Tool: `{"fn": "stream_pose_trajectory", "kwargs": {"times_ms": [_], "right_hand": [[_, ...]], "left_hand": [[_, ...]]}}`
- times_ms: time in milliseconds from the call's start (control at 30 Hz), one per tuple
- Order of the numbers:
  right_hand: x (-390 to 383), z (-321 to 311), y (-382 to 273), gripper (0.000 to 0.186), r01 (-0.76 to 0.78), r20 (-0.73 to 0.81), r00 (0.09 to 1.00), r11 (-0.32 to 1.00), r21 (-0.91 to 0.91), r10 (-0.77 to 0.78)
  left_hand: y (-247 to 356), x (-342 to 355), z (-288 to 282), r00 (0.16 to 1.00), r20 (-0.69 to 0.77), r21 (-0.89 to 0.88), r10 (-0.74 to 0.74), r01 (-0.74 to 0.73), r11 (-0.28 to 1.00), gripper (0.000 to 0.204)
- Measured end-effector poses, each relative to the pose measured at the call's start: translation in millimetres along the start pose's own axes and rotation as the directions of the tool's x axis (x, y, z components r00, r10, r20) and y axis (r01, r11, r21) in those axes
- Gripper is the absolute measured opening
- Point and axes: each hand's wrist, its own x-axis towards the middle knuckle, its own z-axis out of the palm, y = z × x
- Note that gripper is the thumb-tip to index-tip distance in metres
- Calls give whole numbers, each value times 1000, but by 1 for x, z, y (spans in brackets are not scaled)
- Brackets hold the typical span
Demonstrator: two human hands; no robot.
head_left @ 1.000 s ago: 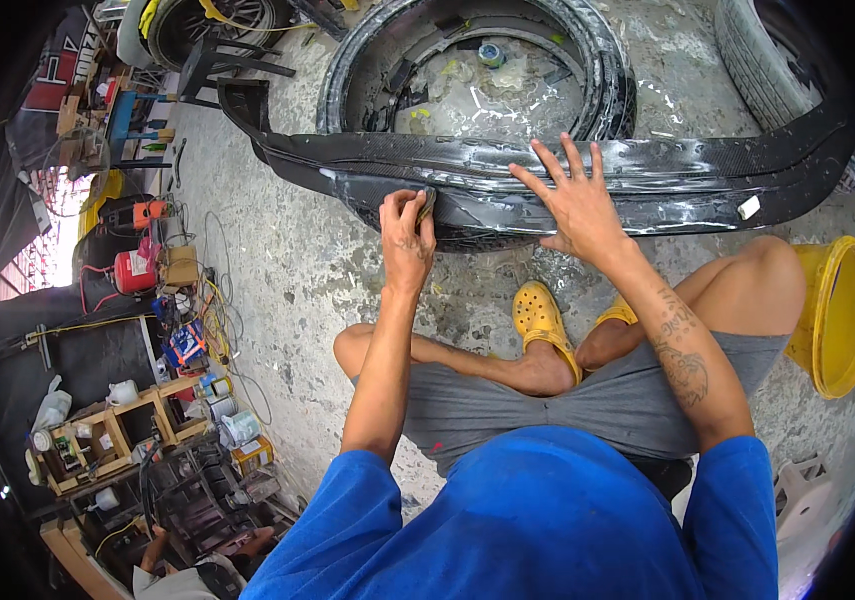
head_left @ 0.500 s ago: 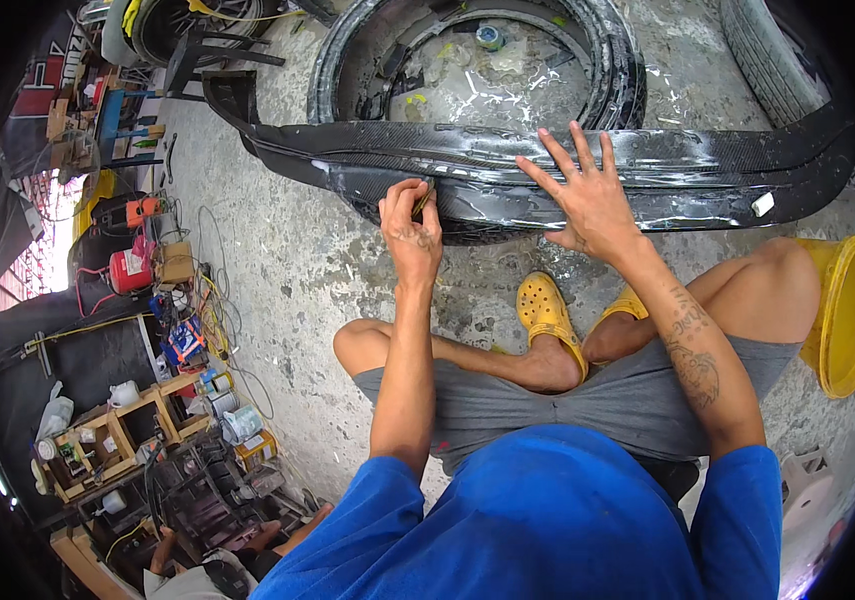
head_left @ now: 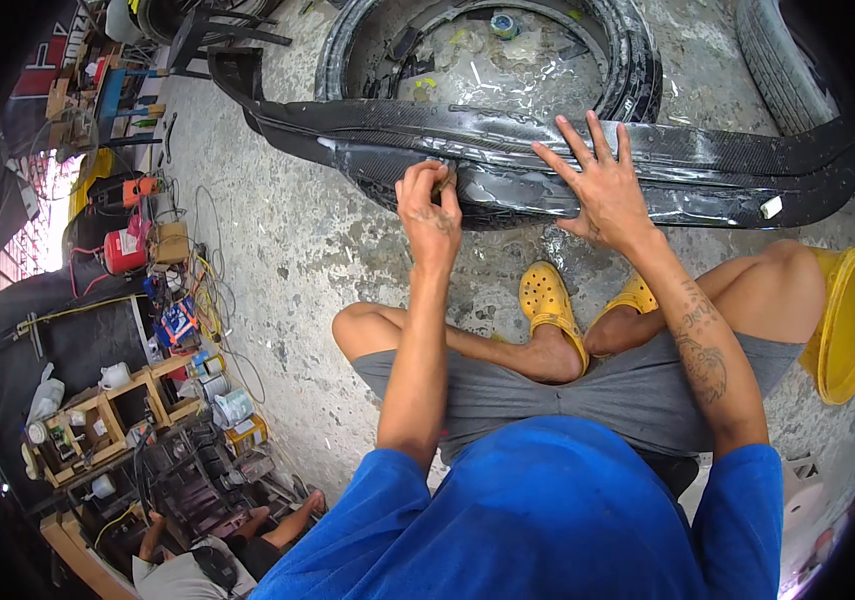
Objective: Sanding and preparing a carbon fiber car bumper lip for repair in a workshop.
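Note:
A long black car bumper lip [head_left: 737, 152] with a carbon-fibre weave lies across a tyre [head_left: 637, 65] in front of me. Its surface is wet, with whitish streaks around the middle. At its near side, left of centre, my left hand [head_left: 431, 215] is closed on a small thin dark piece [head_left: 443, 182] that looks like folded sandpaper; the fingers mostly cover it. To the right, my right hand [head_left: 608, 200] rests with spread fingers on the lip, holding nothing. A small white block [head_left: 771, 208] sits near the lip's right end.
Another tyre [head_left: 782, 75] stands at the far right. A yellow bucket [head_left: 842, 325] is beside my right knee. On the left are a red tank [head_left: 125, 250], loose cables and a wooden shelf [head_left: 107, 425] with cans. Another person [head_left: 197, 570] is at the lower left.
My left hand has shifted slightly right and away from me along the lip, still gripping the small piece. The right hand stays spread on the lip; the whole view has shifted slightly.

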Motion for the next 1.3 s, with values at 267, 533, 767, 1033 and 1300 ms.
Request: {"fn": "stream_pose_trajectory", "kwargs": {"times_ms": [267, 533, 767, 1033, 1300], "right_hand": [[1, 2, 0, 132, 1, -15, 1000, 1000, -13, -1], [-1, 3, -1, 127, -2, -26, 1000, 1000, -21, 1], [0, 5, 0, 126, -5, -20, 1000, 1000, -30, 4], [0, 5, -1, 126, -13, -21, 1000, 1000, -25, 12], [-1, 7, -1, 127, -8, -38, 999, 1000, -9, 7]], "left_hand": [[-4, 0, 1, 982, 51, 14, -182, 182, 983, 11], [-1, -1, 1, 993, 15, 119, -116, 113, 986, 10], [-7, -5, 6, 977, -152, 3, -151, 154, 988, 12], [-3, -4, 4, 989, -93, 51, -118, 123, 991, 9], [-4, -4, 3, 988, -90, 30, -129, 132, 991, 9]]}}
